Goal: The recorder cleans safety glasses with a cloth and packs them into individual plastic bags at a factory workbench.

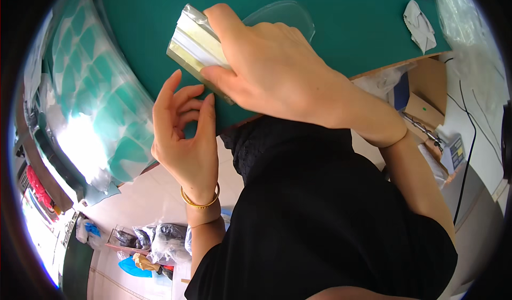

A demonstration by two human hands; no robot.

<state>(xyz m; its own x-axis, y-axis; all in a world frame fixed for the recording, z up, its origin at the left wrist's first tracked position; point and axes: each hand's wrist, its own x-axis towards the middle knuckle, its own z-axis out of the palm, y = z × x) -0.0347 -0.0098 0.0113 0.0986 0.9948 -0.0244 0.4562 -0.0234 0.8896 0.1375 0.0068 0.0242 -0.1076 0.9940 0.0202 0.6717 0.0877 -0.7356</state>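
Note:
My right hand (280,70) grips a flat rectangular block (194,38) with white and pale-yellow lengthwise bands and a shiny, clear-looking edge. Its exact kind is not plain to me. The thumb lies along the near side and the index finger over the far side; the palm hides the block's other end. Just below it, my left hand (186,121) is empty, its fingers loosely curved and apart, fingertips close to the block's near edge. A clear rounded plastic sheet (298,18) lies on the green tabletop (352,17), partly covered by my right hand.
Clear sheets with leaf-shaped openings (90,60) cover the table's left side. A crumpled white cloth or paper (418,25) lies at the far right, near clear plastic wrapping (469,17). An open cardboard box (429,86) stands below the right edge. Bagged items (168,241) sit lower left.

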